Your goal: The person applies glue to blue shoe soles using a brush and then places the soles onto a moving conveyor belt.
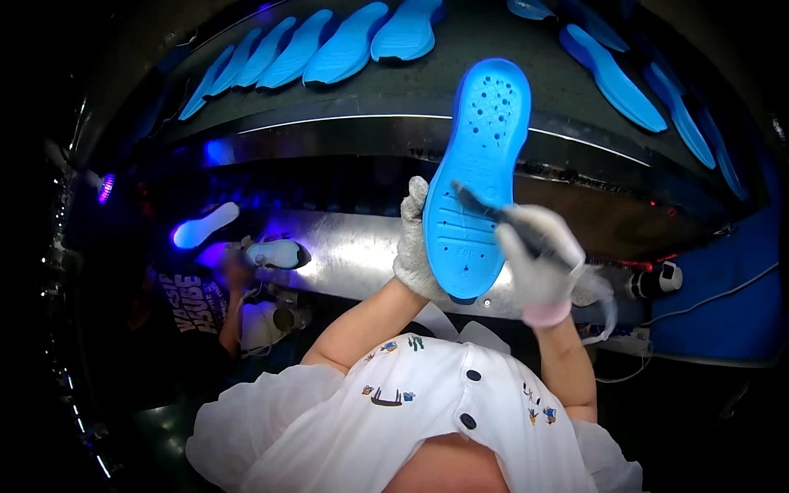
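A bright blue shoe sole (481, 152) stands tilted up in front of me, its face with holes and ridges toward me. My left hand (415, 251), in a pale glove, grips the sole along its left edge. In my gloved right hand (544, 256) is a dark-handled brush (478, 202), its tip at the middle of the sole. Motion smears the right hand and the brush somewhat, so I cannot tell whether the bristles touch the surface.
Several blue soles (349, 45) lie in a row on the dark conveyor (362, 103) beyond, more (612, 78) at far right. A metal bench (353, 238) runs below it. At left, a co-worker's hand (238, 267) is near a pale sole (275, 253). A cable (715, 296) crosses the blue panel.
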`<state>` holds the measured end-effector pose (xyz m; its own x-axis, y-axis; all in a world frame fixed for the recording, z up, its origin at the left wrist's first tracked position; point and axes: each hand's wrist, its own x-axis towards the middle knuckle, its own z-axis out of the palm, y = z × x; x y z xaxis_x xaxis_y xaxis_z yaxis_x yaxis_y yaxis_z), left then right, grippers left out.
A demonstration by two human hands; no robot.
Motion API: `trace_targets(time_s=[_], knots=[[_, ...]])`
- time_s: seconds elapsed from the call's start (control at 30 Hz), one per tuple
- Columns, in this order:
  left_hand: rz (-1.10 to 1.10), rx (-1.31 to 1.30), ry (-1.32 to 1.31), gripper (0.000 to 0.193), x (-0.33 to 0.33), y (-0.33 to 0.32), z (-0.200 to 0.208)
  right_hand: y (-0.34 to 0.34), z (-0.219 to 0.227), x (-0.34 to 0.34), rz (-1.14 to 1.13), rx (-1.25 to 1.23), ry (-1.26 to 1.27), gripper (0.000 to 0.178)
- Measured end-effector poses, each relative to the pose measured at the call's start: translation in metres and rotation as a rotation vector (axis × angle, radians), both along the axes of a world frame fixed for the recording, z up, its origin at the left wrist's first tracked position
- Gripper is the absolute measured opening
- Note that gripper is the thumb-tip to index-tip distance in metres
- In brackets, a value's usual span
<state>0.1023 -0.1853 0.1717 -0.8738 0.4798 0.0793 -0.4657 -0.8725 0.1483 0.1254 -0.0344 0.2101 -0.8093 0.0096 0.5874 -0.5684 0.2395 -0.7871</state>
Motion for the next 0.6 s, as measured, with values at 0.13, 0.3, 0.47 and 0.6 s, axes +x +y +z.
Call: trace_targets(time_s=[0.13,0.3,0.47,0.6], knots=[[-0.057,-0.062,0.194,0.109,-0.015,-0.010,0.001,-0.008,0.009,0.043,0.256,0.412,0.216,0.025],[0.008,-0.172,0.202,0.109,-0.018,-0.017,0.008,-0.005,-0.001,0.026,-0.010,0.009,-0.169,0.022],[-0.272,-0.145,0.292,0.104,-0.041,-0.042,0.005,-0.008,0.007,0.048,0.287,0.158,-0.062,0.026],[-0.174,-0.366,0.086,0.093,-0.044,-0.049,0.005,0.003,-0.003,0.026,0.174,0.251,0.012,0.021]])
